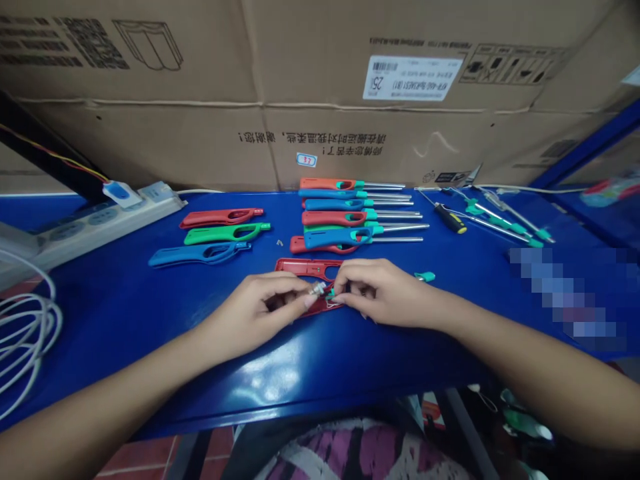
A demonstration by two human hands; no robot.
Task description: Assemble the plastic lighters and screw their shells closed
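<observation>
Between the thumb and fingers of my left hand (267, 300) is a small metal valve piece (318, 289). My right hand (373, 287) pinches close beside it, at a small green part (331, 293) with a thin white wire; the fingers partly hide what they hold. Under both hands lies a red lighter shell half (315, 307), mostly covered. Just behind it, another red shell half (300, 267) rests with its inside facing up. A green trigger piece (425, 276) lies to the right of my right wrist.
Several long-nosed lighters (333, 218) are stacked at the back. Lighter handles in red, green and blue (200, 255) lie left. A screwdriver (450, 219) and metal tubes (500, 220) lie right. A power strip (95, 223), coiled cable (25, 333) and cardboard box (320, 80) border the blue table (200, 393).
</observation>
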